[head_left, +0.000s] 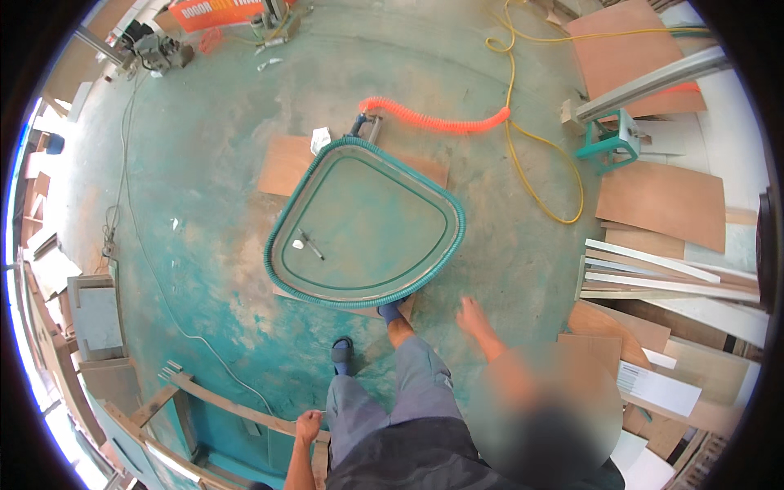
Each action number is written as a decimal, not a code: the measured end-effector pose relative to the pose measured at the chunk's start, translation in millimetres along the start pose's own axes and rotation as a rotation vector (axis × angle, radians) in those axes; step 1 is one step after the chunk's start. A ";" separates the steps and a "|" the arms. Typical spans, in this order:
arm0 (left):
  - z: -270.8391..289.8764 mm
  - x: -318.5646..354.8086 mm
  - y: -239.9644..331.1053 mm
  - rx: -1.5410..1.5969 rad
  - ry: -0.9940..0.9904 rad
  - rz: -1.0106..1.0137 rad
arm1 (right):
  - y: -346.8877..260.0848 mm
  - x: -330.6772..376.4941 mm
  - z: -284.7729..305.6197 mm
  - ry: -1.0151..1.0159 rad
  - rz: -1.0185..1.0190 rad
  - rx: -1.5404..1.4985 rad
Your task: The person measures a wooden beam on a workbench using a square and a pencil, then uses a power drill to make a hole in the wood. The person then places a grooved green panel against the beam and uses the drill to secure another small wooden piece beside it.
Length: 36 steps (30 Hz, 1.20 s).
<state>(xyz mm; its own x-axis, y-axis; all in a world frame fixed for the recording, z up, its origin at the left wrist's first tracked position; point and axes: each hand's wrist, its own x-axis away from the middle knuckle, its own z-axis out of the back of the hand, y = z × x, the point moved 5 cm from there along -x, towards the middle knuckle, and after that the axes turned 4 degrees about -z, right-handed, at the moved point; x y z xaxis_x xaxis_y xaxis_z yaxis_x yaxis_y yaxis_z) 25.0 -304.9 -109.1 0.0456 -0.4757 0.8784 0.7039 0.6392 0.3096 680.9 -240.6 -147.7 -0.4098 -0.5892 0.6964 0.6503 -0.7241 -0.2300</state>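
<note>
A rounded, three-cornered panel [371, 212] lies in front of me, with green ribbed tubing [460, 214] running round its rim. A dark line follows its outline a little inside the edge. On its surface rest a pen-like grey stick [311, 245] and a small white scrap [298, 244]. My right hand [475, 318] hangs apart from the panel, below its right corner, fingers curled in and nothing visible in them. By my left side, my left hand [309, 426] is closed beside a curved wooden frame [237, 408]; whatever its fingers hold, if anything, is hidden.
Past the panel lies an air tool [359, 124] with an orange coiled hose [441, 121], joined to a yellow hose [535, 194]. A green stool [611, 139], brown sheets [663, 204] and white strips [653, 278] line the right. A cable [155, 286] crosses the left floor.
</note>
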 end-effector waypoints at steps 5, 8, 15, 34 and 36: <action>-46.0 70.2 62.6 0.192 0.003 0.185 | -175.0 -204.1 65.4 0.138 0.351 0.167; -69.9 87.4 13.9 0.248 -0.012 0.301 | -233.3 -305.6 83.4 0.325 0.459 0.244; -108.4 130.8 9.7 -0.156 -0.258 0.488 | -233.7 -338.3 89.9 0.222 0.290 0.341; -131.5 21.0 74.6 0.134 0.086 0.147 | -165.6 -216.2 -4.3 0.337 0.331 0.185; -136.2 5.2 82.1 0.138 0.093 0.122 | -170.5 -209.8 -16.4 0.327 0.282 0.099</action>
<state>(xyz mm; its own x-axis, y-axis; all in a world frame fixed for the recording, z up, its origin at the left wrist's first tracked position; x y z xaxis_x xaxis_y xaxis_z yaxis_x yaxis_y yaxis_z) 179.5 -337.2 -128.7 0.1945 -0.4397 0.8768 0.5854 0.7693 0.2559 645.5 0.6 -265.7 -0.3780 -0.8527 0.3606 0.8171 -0.4904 -0.3030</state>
